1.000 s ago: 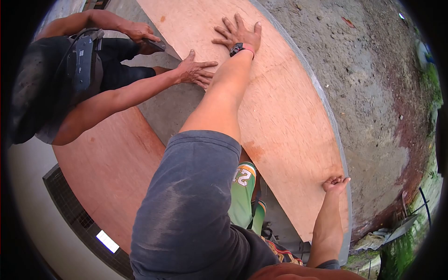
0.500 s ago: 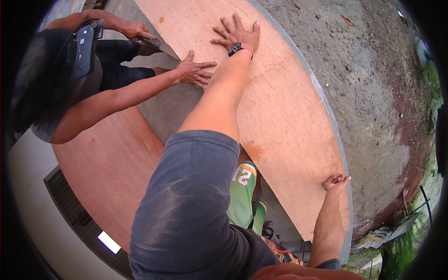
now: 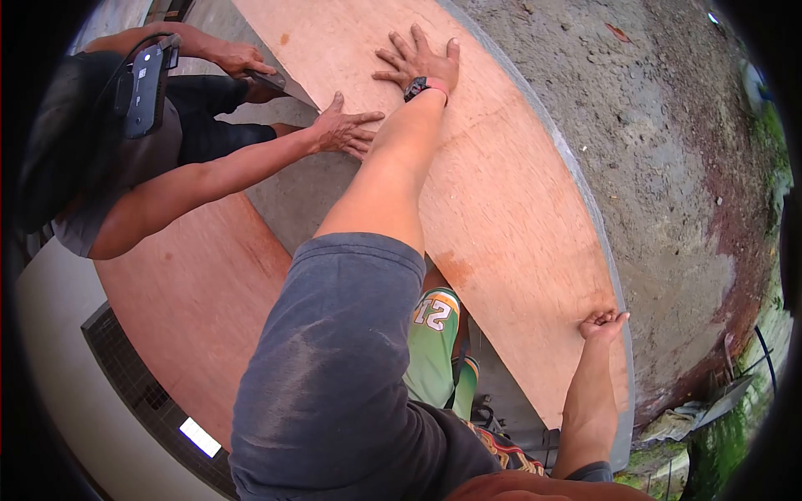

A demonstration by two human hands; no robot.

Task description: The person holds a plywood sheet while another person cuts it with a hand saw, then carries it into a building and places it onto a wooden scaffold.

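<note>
One plywood sheet (image 3: pixel 518 209) over concrete (image 3: pixel 660 167): left hand (image 3: pixel 418 60) fingers spread flat, right hand (image 3: pixel 603 324) fingers curled on its edge

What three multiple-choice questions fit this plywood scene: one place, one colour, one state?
1. Where is the right hand? A) at the edge of the plywood sheet B) on a ladder C) in a bucket
2. What colour is the sleeve on the left arm? A) red B) grey C) white
3. How is the left hand? A) fisted B) holding a hammer C) spread flat
Answers: 1 A, its fingers curl at the sheet's edge; 2 B, the cloth is plainly grey; 3 C, palm and fingers lie flat on the sheet.
</note>
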